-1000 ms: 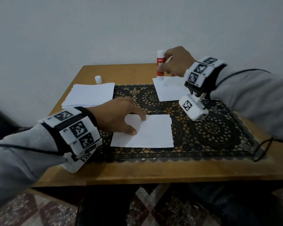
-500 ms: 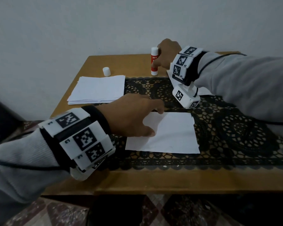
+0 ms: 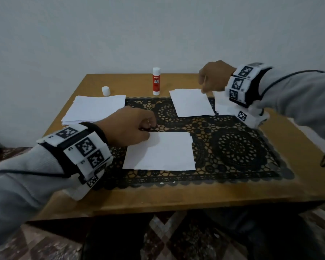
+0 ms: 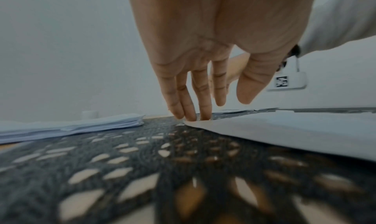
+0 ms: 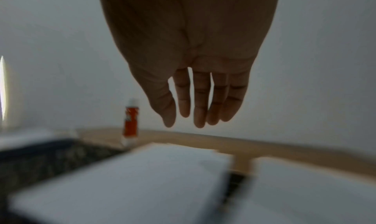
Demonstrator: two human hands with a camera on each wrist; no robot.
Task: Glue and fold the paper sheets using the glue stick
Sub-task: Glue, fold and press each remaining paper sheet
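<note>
The red and white glue stick stands alone near the table's back edge, with nothing touching it. A white sheet lies on the black lace mat. My left hand reaches down to its far left corner, fingers straight and touching there, thumb apart. My right hand hovers over the far right corner of a second sheet at the back, fingers hanging straight and holding nothing.
A stack of white sheets lies at the back left, with the white glue cap behind it. Another sheet lies partly under my right wrist. A pale wall stands right behind the wooden table.
My right hand has let go of the glue stick, left it standing at the back of the table, and moved right over the back sheets. The left hand stays at the sheet's corner.
</note>
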